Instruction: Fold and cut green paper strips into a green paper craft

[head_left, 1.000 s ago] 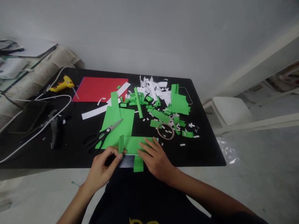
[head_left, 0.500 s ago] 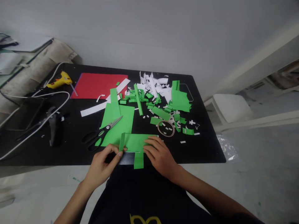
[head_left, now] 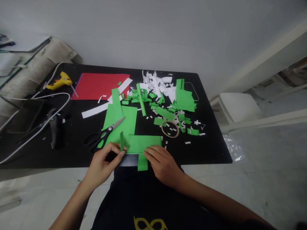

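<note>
A green paper piece (head_left: 146,142) lies in front of me at the table's near edge. My left hand (head_left: 104,163) pinches a narrow upright green paper strip (head_left: 122,140) at its left end, thumb and forefinger closed on the lower part. My right hand (head_left: 164,163) rests with its fingers laid over the lower right of the green paper piece; its thumb is hidden. A short green tab (head_left: 143,163) hangs below the paper between the hands. Beside it shows a dark, finely striped surface (head_left: 129,160) that I cannot identify. Black-handled scissors (head_left: 105,131) lie half open beyond my left hand, partly on a green sheet (head_left: 130,119).
Green scraps (head_left: 165,113) and white scraps (head_left: 159,83) are piled at the back. A tape ring (head_left: 170,129) lies right of centre. Left stand a yellow glue gun (head_left: 59,80), a white cable (head_left: 59,110) and a black tool (head_left: 54,131). Red paper (head_left: 98,86) lies behind.
My right hand has slid left and slightly down along the green paper. The upright strip in my left hand has shifted a little left and stands straighter. The view has moved slightly.
</note>
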`<act>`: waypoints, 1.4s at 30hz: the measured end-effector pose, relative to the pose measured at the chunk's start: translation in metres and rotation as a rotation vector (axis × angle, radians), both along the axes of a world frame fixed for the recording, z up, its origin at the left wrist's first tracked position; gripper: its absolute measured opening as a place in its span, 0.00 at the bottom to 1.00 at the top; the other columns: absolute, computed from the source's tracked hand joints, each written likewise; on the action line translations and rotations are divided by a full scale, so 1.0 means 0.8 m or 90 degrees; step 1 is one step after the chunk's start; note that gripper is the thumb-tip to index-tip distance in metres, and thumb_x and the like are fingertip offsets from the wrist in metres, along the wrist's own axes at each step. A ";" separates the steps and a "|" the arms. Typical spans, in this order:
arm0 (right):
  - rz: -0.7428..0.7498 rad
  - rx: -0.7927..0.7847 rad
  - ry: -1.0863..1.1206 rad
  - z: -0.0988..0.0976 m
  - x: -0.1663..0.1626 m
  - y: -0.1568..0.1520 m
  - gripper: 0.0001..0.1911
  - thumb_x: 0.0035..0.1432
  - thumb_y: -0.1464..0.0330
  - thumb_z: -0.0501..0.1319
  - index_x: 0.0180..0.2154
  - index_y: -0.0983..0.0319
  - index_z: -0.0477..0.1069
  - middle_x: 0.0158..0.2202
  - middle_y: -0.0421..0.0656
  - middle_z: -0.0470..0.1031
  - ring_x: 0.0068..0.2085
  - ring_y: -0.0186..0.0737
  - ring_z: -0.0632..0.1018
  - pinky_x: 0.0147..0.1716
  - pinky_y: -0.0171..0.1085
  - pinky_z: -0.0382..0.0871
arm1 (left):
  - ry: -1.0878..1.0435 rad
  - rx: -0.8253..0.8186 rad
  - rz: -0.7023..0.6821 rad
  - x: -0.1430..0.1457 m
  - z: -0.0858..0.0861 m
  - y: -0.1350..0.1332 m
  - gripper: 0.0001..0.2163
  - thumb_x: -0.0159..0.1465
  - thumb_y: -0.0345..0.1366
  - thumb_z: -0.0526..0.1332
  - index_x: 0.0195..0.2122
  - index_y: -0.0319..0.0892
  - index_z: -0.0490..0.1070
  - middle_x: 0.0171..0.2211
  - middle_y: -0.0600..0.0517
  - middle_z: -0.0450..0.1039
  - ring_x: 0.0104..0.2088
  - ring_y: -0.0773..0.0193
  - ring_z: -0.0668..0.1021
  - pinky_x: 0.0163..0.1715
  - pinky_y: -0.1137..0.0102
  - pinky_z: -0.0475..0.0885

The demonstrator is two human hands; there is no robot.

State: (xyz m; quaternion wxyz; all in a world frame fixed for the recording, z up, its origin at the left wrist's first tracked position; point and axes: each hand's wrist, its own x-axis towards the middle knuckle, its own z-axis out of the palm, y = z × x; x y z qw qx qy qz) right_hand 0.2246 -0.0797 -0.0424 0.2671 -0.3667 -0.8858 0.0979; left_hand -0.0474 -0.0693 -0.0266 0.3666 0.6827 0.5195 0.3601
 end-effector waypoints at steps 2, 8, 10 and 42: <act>-0.004 0.010 -0.007 -0.001 0.000 -0.004 0.20 0.71 0.80 0.53 0.58 0.67 0.74 0.56 0.49 0.81 0.60 0.45 0.76 0.63 0.48 0.71 | 0.042 0.029 -0.014 -0.004 0.010 0.008 0.07 0.70 0.36 0.64 0.35 0.45 0.70 0.40 0.52 0.81 0.41 0.64 0.83 0.42 0.70 0.77; -0.089 0.016 -0.062 -0.007 -0.004 -0.023 0.21 0.69 0.78 0.55 0.59 0.68 0.75 0.55 0.56 0.77 0.57 0.53 0.75 0.56 0.50 0.75 | 0.187 0.101 -0.115 -0.005 0.039 0.034 0.06 0.70 0.41 0.65 0.42 0.45 0.73 0.41 0.52 0.80 0.40 0.61 0.83 0.40 0.69 0.77; -0.114 0.018 -0.078 -0.009 -0.005 -0.028 0.22 0.68 0.78 0.56 0.60 0.66 0.74 0.53 0.56 0.77 0.55 0.54 0.75 0.54 0.51 0.75 | 0.228 0.132 -0.172 0.000 0.044 0.040 0.08 0.71 0.41 0.63 0.47 0.45 0.74 0.42 0.51 0.80 0.42 0.59 0.82 0.42 0.66 0.77; -0.097 -0.015 0.037 -0.003 0.010 -0.031 0.18 0.68 0.79 0.58 0.57 0.71 0.75 0.51 0.55 0.80 0.54 0.50 0.80 0.56 0.48 0.80 | 0.329 0.187 -0.362 0.028 0.042 0.062 0.14 0.76 0.39 0.56 0.57 0.46 0.77 0.45 0.48 0.80 0.45 0.56 0.81 0.47 0.59 0.75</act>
